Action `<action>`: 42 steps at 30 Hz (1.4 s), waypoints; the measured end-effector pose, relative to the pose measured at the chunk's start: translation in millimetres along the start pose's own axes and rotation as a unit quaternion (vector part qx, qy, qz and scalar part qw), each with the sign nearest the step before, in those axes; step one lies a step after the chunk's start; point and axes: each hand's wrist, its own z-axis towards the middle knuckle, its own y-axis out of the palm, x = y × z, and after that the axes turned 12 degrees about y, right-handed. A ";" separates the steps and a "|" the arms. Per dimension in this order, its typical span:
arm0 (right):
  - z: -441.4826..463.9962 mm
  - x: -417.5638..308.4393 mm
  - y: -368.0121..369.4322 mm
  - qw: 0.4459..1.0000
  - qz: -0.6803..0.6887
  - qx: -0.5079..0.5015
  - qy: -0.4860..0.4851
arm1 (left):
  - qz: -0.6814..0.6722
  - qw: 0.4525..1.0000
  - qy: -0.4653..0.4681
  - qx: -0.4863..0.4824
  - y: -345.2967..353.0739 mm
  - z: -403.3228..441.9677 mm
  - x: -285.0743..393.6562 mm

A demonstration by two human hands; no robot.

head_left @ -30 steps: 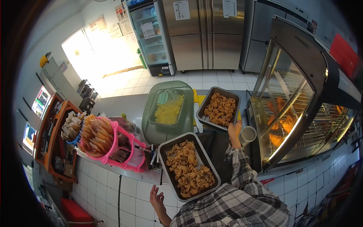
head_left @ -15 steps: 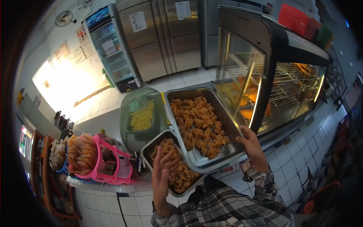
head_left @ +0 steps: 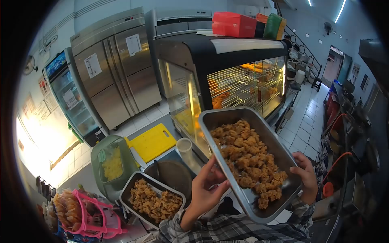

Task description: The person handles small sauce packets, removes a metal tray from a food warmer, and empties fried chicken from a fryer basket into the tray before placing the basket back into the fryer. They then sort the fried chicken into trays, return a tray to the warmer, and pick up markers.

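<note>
A large metal tray of browned, crispy fried pieces is held up in front of me, tilted. My right hand grips its right end, thumb over the rim and the other fingers behind the wall. Against the tray's left side, my left hand is closed on the edge; some fingertips are hidden behind it. Below and left of that hand, a smaller metal tray of similar fried pieces rests on the counter. A dark round pan or board lies beside it.
A glass-fronted warming cabinet stands just beyond the raised tray. On the counter are a yellow cutting board, a knife, a clear cup, a green container and a pink basket. Tiled floor and cooking equipment extend right.
The large tray has been lifted off the counter and carried right, uncovering the cutting board and dark round item. My left hand has gone from free to holding its side. The view has turned right.
</note>
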 end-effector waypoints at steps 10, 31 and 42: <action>140.6 -51.0 -85.0 0.996 -0.043 -0.002 -0.079 | 0.005 0.998 0.069 0.004 61.3 114.3 -83.8; 393.7 -41.3 -93.8 0.964 0.171 -0.189 -0.077 | 0.282 0.934 -0.060 0.211 48.2 291.6 -168.1; 381.7 83.1 -167.2 0.982 0.141 -0.110 0.063 | 0.480 0.847 -0.080 0.214 5.9 343.7 -225.4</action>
